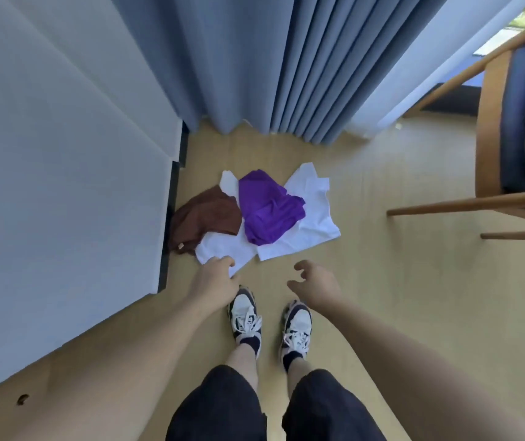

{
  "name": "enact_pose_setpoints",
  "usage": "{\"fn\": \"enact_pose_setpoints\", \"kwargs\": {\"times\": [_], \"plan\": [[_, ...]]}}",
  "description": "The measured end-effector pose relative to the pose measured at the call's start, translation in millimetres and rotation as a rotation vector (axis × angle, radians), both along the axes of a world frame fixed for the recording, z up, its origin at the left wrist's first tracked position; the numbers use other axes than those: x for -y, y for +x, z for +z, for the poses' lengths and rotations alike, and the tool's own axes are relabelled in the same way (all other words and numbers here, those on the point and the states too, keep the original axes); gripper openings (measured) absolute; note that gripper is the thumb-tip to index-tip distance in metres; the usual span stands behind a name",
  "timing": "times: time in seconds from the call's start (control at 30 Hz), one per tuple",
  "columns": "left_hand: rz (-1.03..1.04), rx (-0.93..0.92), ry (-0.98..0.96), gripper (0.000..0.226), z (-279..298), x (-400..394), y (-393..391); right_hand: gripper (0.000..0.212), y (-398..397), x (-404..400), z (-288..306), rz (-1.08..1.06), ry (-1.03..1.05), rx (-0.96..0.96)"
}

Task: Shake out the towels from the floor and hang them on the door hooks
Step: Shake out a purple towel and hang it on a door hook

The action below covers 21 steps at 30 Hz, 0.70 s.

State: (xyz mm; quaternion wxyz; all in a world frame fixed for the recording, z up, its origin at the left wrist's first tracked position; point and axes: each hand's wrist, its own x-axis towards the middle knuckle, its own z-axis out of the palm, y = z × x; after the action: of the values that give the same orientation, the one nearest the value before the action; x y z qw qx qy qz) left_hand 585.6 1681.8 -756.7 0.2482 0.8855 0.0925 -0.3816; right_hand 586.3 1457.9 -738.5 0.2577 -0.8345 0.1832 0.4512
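Several towels lie in a loose pile on the wooden floor ahead of my feet. A purple towel (pixel 269 208) lies crumpled on top of a white towel (pixel 313 214). A brown towel (pixel 205 218) is bunched at the left against the wall base. A second white towel (pixel 221 249) lies nearest me. My left hand (pixel 213 280) reaches down to this white towel's near edge, fingers curled at the cloth; a firm hold cannot be made out. My right hand (pixel 313 280) hovers above bare floor, fingers loosely curled, holding nothing. No door hooks are in view.
A white wall or cabinet panel (pixel 64 154) with a dark base runs along the left. Blue curtains (pixel 286 65) hang behind the pile. A wooden chair (pixel 493 138) with blue upholstery stands at the right. My shoes (pixel 245 316) stand just behind the pile.
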Motion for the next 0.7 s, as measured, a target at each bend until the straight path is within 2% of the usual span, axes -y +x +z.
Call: {"fn": "enact_pose_setpoints", "kwargs": {"times": [0.2,0.3,0.43,0.57,0.63,0.7], "plan": [[0.129,-0.132,0.014,0.039,-148.6,-20.3,-6.8,0.039,9.8,-25.1,-167.0,-0.223,0.121,-0.109],[0.176,-0.176,0.047,0.039,-237.1,-30.3,-20.8,0.029,15.4,-41.1,-270.8,-0.422,0.211,-0.155],[0.261,-0.266,0.066,0.037,-329.8,-31.5,-36.0,0.026,32.5,-61.5,-376.5,-0.664,0.313,-0.23],[0.305,-0.281,0.04,0.036,-372.8,-31.3,-47.2,0.026,46.4,-76.4,-440.4,-0.961,0.479,-0.345],[0.322,-0.279,0.051,0.034,-376.8,-33.7,-53.3,0.032,49.8,-83.1,-454.9,-1.15,0.563,-0.369],[0.356,-0.296,0.05,0.031,-374.0,-35.7,-59.0,0.024,54.0,-90.3,-459.4,-1.278,0.574,-0.361]]}}
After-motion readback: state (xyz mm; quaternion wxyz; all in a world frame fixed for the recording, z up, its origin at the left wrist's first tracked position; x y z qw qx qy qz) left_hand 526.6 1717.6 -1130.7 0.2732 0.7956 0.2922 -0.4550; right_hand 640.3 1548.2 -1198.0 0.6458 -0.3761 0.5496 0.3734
